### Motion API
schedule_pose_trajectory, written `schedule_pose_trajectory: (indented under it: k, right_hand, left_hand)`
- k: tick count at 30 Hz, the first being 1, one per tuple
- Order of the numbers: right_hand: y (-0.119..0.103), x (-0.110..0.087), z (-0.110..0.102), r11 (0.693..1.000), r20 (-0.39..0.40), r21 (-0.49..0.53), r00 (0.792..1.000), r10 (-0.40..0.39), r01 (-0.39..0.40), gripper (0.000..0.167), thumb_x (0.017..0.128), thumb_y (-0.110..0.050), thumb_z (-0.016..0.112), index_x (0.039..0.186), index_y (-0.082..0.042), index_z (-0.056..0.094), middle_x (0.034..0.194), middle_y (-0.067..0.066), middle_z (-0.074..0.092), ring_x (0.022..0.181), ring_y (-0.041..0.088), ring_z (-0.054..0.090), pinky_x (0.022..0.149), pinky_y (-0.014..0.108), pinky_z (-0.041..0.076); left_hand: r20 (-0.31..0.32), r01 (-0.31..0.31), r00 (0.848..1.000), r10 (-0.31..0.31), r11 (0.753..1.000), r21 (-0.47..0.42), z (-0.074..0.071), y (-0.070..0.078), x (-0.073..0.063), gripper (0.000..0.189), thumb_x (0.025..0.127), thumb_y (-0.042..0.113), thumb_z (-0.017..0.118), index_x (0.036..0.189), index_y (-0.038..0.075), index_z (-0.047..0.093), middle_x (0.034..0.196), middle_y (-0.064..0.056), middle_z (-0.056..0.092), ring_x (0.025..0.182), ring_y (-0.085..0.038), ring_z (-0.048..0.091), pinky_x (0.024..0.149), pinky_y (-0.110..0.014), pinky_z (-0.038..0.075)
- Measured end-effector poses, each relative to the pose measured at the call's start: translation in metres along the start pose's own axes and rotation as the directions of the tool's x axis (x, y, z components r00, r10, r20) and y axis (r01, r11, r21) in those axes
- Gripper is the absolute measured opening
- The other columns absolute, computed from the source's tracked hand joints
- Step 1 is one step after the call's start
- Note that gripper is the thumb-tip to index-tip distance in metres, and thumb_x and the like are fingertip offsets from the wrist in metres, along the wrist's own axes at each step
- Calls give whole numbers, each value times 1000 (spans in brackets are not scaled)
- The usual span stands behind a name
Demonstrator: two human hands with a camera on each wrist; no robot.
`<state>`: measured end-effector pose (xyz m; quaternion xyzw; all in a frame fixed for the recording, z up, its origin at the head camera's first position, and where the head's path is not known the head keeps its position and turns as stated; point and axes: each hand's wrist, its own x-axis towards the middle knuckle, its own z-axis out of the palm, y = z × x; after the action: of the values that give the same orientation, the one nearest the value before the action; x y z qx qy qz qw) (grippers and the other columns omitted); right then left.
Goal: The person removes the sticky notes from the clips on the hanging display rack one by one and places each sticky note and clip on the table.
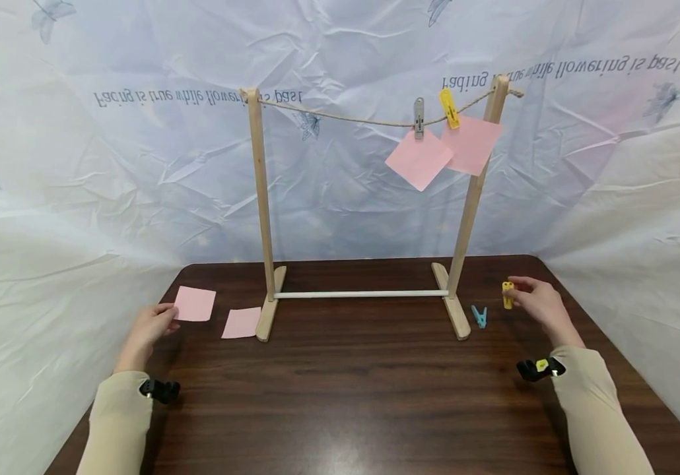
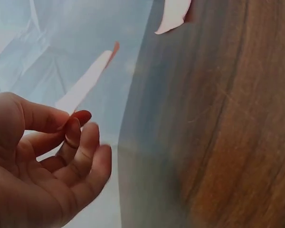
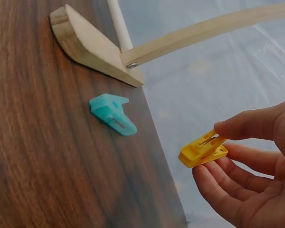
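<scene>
Head view showed two pink sheets [image 1: 420,160] clipped to rope [image 1: 340,117], two unhung; my left fingers [image 2: 88,147] pinched a loose sheet [image 1: 195,305], my right fingers [image 3: 213,187] a yellow clip [image 3: 195,153].

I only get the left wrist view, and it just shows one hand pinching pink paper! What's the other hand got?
Observer: The right hand pinches a yellow clothespin.
Child: Ooh! Any more clips lying around?
Observer: Yes, a light blue clothespin lies on the table.
Child: And is any paper hung up?
Observer: Yes, a lower pink paper square and a higher pink paper square hang from the rope.
</scene>
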<state>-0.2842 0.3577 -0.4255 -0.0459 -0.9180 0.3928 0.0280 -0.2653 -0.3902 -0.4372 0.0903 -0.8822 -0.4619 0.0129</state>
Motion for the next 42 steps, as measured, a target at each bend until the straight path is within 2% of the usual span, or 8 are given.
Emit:
schedule_pose_trajectory:
  k: [4,11,16,20,26,29,38,42]
  right_hand:
    - [5,0,2,1000,64,13,998,9,-10,59,104,-26,53,148,11,38,135,39,48,110,47,62,87,56,54]
    - [15,1,6,999,154,26,987,42,-47,57,105,-22,53,146,14,37,139,41,42,114,47,60,87,49,57]
    - [22,3,10,997,188,41,981,50,-59,56,104,-20,54,144,16,39,139,41,42,115,47,59,84,44,59]
    - [26,4,13,996,198,53,978,59,-71,57,102,-20,57,142,17,41,135,40,46,109,41,62,82,40,60]
    - [29,5,15,996,194,42,978,69,-79,58,100,-23,60,139,18,44,130,39,51,101,34,65,80,38,60]
    - [30,7,15,995,185,31,978,91,-98,58,99,-23,62,136,18,46,127,38,53,96,31,66,77,36,60]
    - [31,10,17,991,168,23,978,124,-129,56,97,-22,65,132,19,49,121,36,55,87,25,64,70,31,59]
    - [31,10,17,992,167,4,978,123,-126,58,97,-25,66,132,19,50,120,36,55,86,25,64,70,33,59]
  left_hand:
    - [8,10,1000,-11,998,61,4,-3,2,48,106,13,39,134,-26,40,118,-40,55,74,-6,61,65,-23,53]
    - [21,43,999,-46,994,98,9,-9,6,46,104,10,41,131,-27,43,117,-40,56,76,-14,65,67,-29,52]
    - [6,42,999,-43,991,131,11,-14,10,44,103,10,43,129,-26,47,118,-40,57,85,-27,68,75,-39,54]
    - [7,33,999,-35,989,147,11,-16,11,44,103,10,44,128,-26,48,117,-40,57,88,-33,68,79,-44,53]
    - [13,46,999,-49,988,146,11,-20,12,42,103,9,45,126,-25,51,103,-31,64,81,-20,64,74,-36,53]
    - [13,49,999,-51,989,143,12,-21,14,42,103,10,46,125,-25,51,98,-27,66,80,-18,63,73,-35,52]
    - [10,59,998,-61,988,140,11,-24,18,42,102,10,46,125,-24,52,91,-18,68,86,-26,62,71,-33,51]
    - [7,67,998,-68,988,140,11,-24,20,42,103,10,46,125,-25,51,91,-18,68,86,-27,63,71,-32,51]
